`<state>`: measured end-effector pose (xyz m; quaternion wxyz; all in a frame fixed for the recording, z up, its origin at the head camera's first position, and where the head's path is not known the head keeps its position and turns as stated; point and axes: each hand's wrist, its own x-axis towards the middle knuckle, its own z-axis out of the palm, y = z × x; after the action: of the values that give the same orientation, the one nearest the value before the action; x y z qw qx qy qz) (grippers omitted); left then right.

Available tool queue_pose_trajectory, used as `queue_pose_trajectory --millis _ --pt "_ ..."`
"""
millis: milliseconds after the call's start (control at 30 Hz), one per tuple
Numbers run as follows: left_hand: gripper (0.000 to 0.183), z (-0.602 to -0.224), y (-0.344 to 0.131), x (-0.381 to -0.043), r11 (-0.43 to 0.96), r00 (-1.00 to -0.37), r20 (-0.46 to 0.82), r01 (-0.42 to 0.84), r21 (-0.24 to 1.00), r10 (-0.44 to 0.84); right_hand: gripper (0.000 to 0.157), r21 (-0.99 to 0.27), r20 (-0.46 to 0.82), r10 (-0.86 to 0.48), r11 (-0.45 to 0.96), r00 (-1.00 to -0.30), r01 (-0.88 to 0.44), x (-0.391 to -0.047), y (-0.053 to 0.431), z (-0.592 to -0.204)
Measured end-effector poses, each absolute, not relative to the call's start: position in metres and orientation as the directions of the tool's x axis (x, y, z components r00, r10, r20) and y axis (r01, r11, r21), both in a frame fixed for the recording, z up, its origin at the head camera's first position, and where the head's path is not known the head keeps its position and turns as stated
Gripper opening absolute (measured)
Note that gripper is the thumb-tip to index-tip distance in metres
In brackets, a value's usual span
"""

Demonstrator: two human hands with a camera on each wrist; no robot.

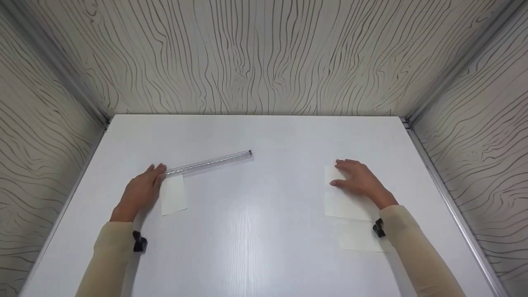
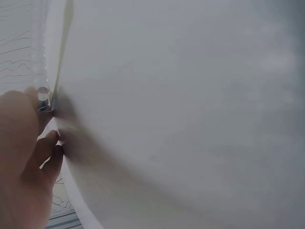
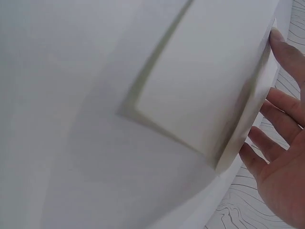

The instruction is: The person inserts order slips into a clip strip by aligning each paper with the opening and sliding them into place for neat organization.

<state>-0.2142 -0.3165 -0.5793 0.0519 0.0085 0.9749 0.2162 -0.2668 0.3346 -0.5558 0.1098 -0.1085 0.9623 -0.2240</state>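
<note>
A long, narrow clear plastic strip (image 1: 210,162), with a row of marks along it and a dark tip at its right end, lies slanted on the white table. My left hand (image 1: 142,190) pinches its left end between thumb and fingers; in the left wrist view a shiny strip end (image 2: 43,95) shows between them. Just below is a small pale paper piece (image 1: 173,196). On the right, my right hand (image 1: 359,179) lies over a larger pale paper (image 1: 344,206), fingers spread and thumb apart. The right wrist view has the fingers along the paper's bent edge (image 3: 233,150).
Another pale paper piece (image 1: 361,236) lies nearer me, below the larger one and partly beside my right sleeve. Wood-patterned panels (image 1: 264,57) rise behind and at both sides of the white table (image 1: 255,239). Metal rails (image 1: 453,218) run along the sides.
</note>
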Motion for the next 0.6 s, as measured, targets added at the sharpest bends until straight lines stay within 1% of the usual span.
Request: queue_pose_trajectory --millis 100,333,600 --pt "0.055 -0.580 -0.316 -0.214 0.906 -0.995 -0.096 -0.007 0.424 0.037 0.068 -0.465 -0.146 -0.259 0.870 -0.955 -0.165 -0.268 0.334 -0.555" --pt "0.055 -0.581 -0.317 -0.214 0.903 -0.995 -0.096 -0.005 0.429 0.040 0.047 -0.471 -0.107 -0.236 0.867 -0.966 -0.160 -0.274 0.331 -0.552" --pt "0.054 -0.580 -0.316 -0.214 0.901 -0.994 -0.097 -0.002 0.433 0.044 0.033 -0.450 -0.106 -0.243 0.876 -0.964 -0.171 -0.279 0.324 -0.544"
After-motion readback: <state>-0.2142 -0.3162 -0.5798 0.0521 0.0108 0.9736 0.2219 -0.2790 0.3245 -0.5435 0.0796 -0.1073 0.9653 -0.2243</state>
